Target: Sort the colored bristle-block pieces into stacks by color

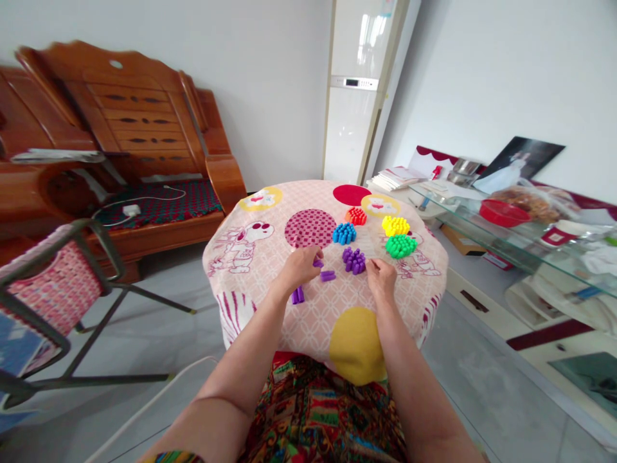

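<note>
My left hand (303,267) is closed in a pinch, with a small purple plastic piece (318,263) at its fingertips. Just right of it lie short purple tubes (328,276), side by side on the cloth. More purple tubes (298,295) rest below my left wrist. A clump of purple pieces with rounded ends (354,260) sits between my two hands. My right hand (382,278) is beside that clump on its right, fingers pinched together; whatever they hold, if anything, is hidden.
Behind the purple clump stand blue (344,233), red (355,216), yellow (396,226) and green clumps (401,245). A patterned cloth (270,257) covers the round table. A glass-topped cabinet (511,241) is at the right, a wooden bench (139,128) and folding chair (53,289) at the left.
</note>
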The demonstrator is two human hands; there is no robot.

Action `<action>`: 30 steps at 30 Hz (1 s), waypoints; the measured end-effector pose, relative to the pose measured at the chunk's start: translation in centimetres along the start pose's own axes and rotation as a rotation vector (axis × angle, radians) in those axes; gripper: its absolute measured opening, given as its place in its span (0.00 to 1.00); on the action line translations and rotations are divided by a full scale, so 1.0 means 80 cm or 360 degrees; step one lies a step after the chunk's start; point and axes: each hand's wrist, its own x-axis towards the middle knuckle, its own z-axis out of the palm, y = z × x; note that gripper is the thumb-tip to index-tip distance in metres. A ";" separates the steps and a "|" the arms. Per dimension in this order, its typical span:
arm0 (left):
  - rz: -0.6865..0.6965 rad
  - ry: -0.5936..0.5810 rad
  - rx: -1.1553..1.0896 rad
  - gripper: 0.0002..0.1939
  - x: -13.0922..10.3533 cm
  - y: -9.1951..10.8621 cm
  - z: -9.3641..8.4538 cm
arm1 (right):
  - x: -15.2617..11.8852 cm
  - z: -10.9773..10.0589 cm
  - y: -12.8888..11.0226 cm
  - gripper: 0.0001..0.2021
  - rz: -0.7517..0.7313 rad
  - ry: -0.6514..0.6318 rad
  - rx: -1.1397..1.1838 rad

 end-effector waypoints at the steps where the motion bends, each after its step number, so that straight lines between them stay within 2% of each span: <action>1: 0.0014 0.0059 -0.0099 0.15 0.006 0.006 0.000 | 0.000 0.000 0.000 0.16 0.0001 -0.0002 0.0008; 4: 0.0032 0.0168 -0.0339 0.16 0.030 0.021 0.012 | 0.000 0.000 0.001 0.16 -0.0007 0.0001 0.0024; 8: -0.0013 0.0171 -0.0514 0.17 0.055 0.029 0.042 | 0.000 0.001 0.003 0.16 -0.0007 -0.0002 0.0037; 13: 0.0004 0.0179 -0.0624 0.16 0.061 0.031 0.065 | 0.000 0.001 0.001 0.17 0.0003 0.0010 0.0015; 15: -0.0001 0.0154 -0.0659 0.18 0.058 0.030 0.063 | 0.000 0.000 0.000 0.17 0.0004 0.0007 0.0017; 18: -0.0042 0.0185 -0.0666 0.22 0.054 0.018 0.046 | 0.000 -0.001 -0.001 0.17 0.0004 0.0010 0.0009; 22: -0.0246 0.0345 -0.0408 0.14 0.046 -0.015 0.012 | 0.000 0.000 -0.001 0.16 0.0007 0.0013 0.0025; 24: -0.0380 0.0354 -0.0214 0.12 0.042 -0.029 0.002 | 0.000 0.000 0.000 0.17 0.0001 0.0014 0.0028; 26: -0.0435 0.0239 -0.0035 0.12 0.040 -0.035 0.000 | 0.000 0.000 0.000 0.17 -0.0011 0.0014 0.0020; 30: -0.0357 -0.0045 0.0142 0.10 0.038 -0.029 0.008 | 0.000 -0.001 -0.003 0.16 -0.0012 0.0011 0.0027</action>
